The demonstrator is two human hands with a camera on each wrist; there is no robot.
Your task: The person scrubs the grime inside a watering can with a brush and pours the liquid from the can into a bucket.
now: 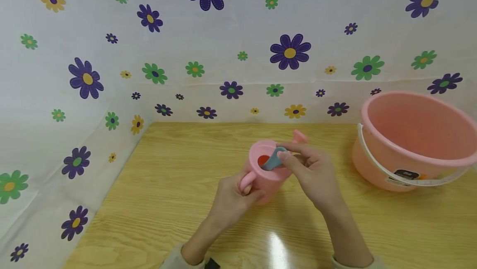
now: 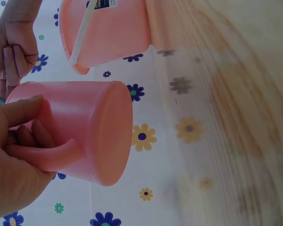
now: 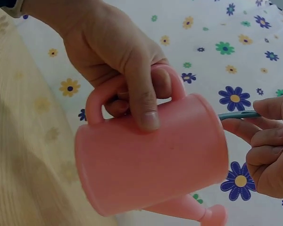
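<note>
A small pink watering can is tilted a little over the wooden table, its spout pointing away to the right. The left hand grips it by the loop handle, thumb lying along the can's side. In the left wrist view its flat bottom shows, held clear of the tabletop. Between thumb and fingers, the right hand pinches a small blue-grey tool by its wide end, which has a hole in it. The tool's other end is inside the can's round top opening, hidden there.
To the right stands a large pink bucket with a white handle hanging at its front. A white sheet with printed flowers covers the wall behind and to the left. The wooden table runs underneath everything.
</note>
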